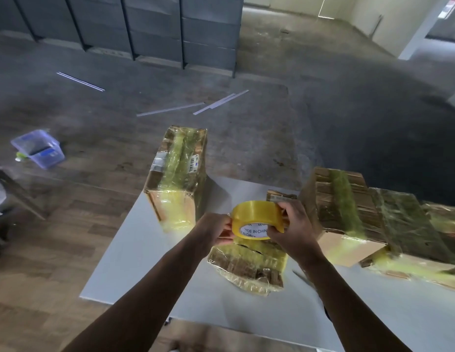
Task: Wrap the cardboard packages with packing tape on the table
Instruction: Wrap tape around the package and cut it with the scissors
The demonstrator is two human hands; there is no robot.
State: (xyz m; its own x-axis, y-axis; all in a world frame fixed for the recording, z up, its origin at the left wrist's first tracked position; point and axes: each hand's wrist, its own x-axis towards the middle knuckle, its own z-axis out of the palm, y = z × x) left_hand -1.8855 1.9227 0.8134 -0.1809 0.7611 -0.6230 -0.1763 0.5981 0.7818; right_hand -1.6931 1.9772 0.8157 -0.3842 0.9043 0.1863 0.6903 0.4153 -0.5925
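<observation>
Tape roll [257, 221] gripped from both sides: left hand [218, 229] pinching at 9 o'clock, right hand [290, 231] curled over the rim at 3 o'clock. Directly below, wrapped package [248, 266] on white table [145, 250]; taller package [178, 174] at 11 o'clock, stack of packages [361, 219] at 3 o'clock.

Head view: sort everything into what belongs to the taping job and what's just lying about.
Job: tape roll, held by left hand and right hand; small package beneath it; upright package; stacked packages at right; table.
Lying about: plastic tub and white strips on the floor; grey shelving behind.
</observation>
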